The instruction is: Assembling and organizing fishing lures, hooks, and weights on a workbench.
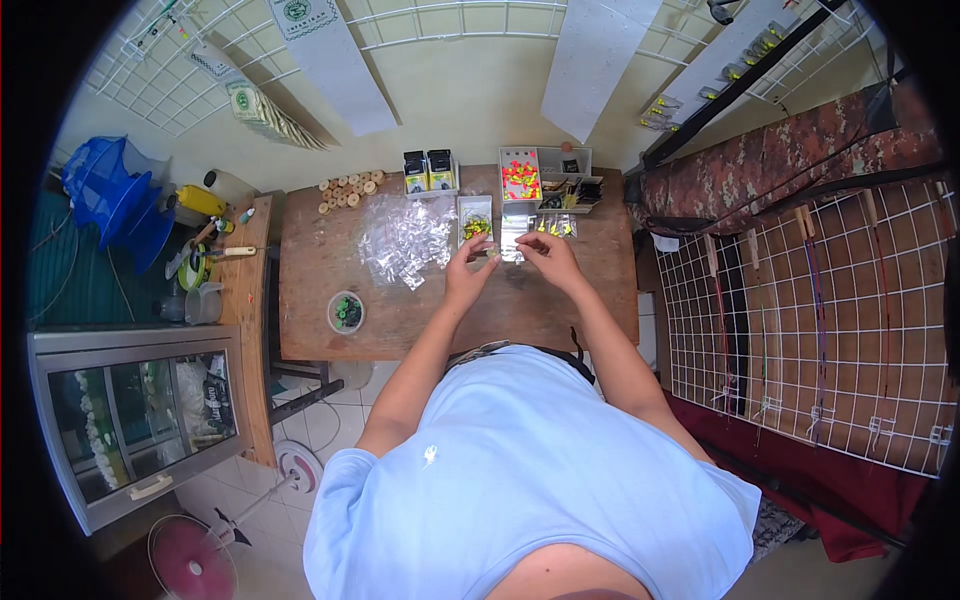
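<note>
a person in a light blue shirt (540, 450), seen from above, reaches both bare arms over a brown wooden table (420, 335). a small, flat, shiny silver packet (511, 241) lies between the two hands, near the far half of the table. the left hand (470, 274) is at its left side, thumb and fingers curved toward it; the right hand (552, 262) is at its right, fingertips bent in at its edge. the fingertips are too small to make out, so i cannot tell whether either hand is gripping anything.

just beyond the left hand is a narrow white tray (462, 212) with yellow pieces in it. beyond the silver packet is a white box (504, 192) of red and yellow pieces. to the left spreads a loose pile of clear and silver plastic packets (405, 240); nearer the person is a round clear tub (332, 315) holding green and dark pieces.
</note>
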Demonstrator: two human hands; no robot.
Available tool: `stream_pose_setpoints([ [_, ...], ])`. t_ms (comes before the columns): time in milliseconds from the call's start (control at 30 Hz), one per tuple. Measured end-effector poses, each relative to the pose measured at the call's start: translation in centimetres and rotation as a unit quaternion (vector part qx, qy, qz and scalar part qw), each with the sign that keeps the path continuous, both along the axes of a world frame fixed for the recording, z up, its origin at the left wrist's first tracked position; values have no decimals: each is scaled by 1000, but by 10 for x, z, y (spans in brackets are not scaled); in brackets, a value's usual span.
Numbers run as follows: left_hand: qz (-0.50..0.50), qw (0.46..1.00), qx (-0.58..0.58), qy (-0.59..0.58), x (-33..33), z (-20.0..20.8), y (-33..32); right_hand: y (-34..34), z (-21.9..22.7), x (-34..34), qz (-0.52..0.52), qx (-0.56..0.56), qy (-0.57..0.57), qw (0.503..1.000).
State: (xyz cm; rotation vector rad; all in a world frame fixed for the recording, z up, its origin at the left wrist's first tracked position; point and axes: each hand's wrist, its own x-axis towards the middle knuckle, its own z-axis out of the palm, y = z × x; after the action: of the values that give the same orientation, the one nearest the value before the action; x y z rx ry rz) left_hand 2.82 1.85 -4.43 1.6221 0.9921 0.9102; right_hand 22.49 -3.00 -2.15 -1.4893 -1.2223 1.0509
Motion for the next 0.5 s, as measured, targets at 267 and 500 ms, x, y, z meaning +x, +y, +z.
stream_pose_setpoints([
  [267,7,973,-179,-147,2,-1,4,1,3,-6,46,-31,-19,998],
  [500,11,973,-205,-104,-1,6,4,5,4,-12,73,-65,95,991],
])
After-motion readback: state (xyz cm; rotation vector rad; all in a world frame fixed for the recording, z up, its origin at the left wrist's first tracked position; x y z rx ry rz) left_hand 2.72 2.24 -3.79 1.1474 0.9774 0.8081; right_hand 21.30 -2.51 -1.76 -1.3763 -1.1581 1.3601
